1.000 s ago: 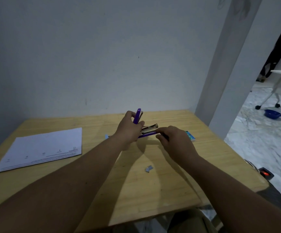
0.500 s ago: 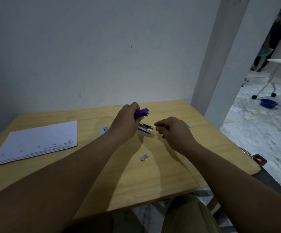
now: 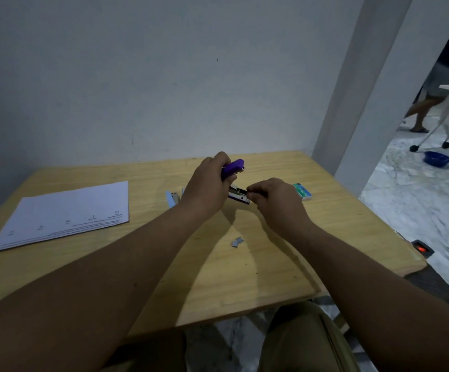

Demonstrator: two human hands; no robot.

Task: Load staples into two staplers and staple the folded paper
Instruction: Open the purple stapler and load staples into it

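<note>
- Leftmost, a folded paper (image 3: 64, 214) lies flat near the left edge of the wooden surface (image 3: 244, 269), well apart from both hands.
- A light blue stapler (image 3: 171, 199) lies toward the back edge, just left of the left wrist and partly hidden by it.
- Left hand (image 3: 207, 187), fingers curled, grips the purple stapler (image 3: 233, 167); its purple top is swung up and its metal staple channel (image 3: 238, 194) is exposed, pointing right.
- A small grey staple strip (image 3: 237, 241) lies on the surface near the middle, in front of both hands.
- Right hand (image 3: 274, 201), fingertips pinched together, sits at the channel's front end; what they hold cannot be told.
- A green staple box (image 3: 302, 191) lies near the right edge, just beyond the right hand.
</note>
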